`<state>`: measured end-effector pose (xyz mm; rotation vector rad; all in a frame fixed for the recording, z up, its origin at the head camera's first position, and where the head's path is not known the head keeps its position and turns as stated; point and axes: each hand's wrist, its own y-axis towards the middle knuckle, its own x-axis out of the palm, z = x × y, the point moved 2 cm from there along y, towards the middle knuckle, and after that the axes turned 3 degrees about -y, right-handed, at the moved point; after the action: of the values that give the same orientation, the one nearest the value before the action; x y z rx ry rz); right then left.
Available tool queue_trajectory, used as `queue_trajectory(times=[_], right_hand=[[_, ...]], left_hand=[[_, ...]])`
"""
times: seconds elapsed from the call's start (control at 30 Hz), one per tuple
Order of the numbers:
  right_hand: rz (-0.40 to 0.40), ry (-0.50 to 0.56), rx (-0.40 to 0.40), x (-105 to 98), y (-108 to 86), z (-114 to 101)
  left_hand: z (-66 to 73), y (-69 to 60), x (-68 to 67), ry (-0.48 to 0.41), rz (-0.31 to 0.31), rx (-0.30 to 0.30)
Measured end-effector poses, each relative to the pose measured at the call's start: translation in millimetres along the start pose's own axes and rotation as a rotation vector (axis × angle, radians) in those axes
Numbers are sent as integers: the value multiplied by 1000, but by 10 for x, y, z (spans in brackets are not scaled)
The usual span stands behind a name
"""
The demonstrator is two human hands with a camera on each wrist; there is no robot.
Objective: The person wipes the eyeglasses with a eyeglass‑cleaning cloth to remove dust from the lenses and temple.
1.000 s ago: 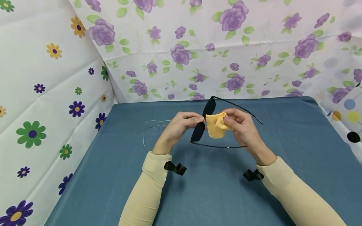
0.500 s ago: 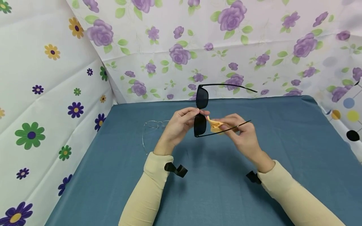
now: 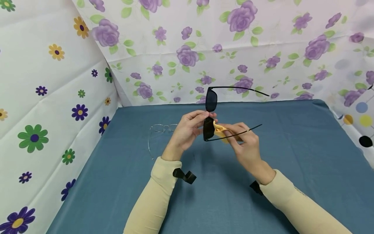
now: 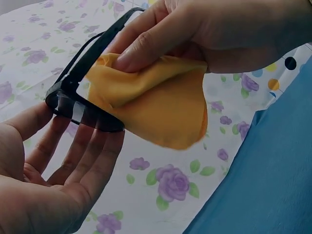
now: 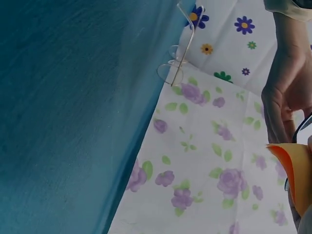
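Black sunglasses (image 3: 208, 128) are held up above the table, tilted on end with both temple arms unfolded toward the right. My left hand (image 3: 189, 130) pinches them at the bridge, between the two dark lenses. In my right hand (image 3: 246, 143) a yellow cleaning cloth (image 3: 219, 130) is pinched between thumb and fingers, against the inner side of the nearer lens. The left wrist view shows the cloth (image 4: 156, 105) hanging in folds beside the lens (image 4: 87, 113). One temple arm passes across my right hand.
Clear wire-framed eyeglasses (image 3: 159, 128) lie on the blue tablecloth (image 3: 122, 182), behind and left of my left hand and partly hidden by it. Flower-printed sheets (image 3: 163, 29) stand as walls at the back and left.
The sunglasses have turned so the lenses face me more and the upper end sits higher. My right hand has lowered slightly and brought the cloth from the bridge area to the nearer lens.
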<state>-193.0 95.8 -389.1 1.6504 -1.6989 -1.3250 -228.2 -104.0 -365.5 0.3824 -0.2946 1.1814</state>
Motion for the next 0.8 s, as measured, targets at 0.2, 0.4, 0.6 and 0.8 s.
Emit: queue_trajectory(times=[0.2,0.4,0.6,0.8], right_hand=[[37,-46,-79,39,13,-41],[-12,-23,-56,106,-1,-30],[-32,34,40,102,24,-56],[-20,94,87,104,42,-108]], left_hand=[[-18,18,27,-8,15,-11],[-36,10,27,2,27,-16],[-37,8,21,-7,36,-29],[-47,8,29,-17,31,-50]])
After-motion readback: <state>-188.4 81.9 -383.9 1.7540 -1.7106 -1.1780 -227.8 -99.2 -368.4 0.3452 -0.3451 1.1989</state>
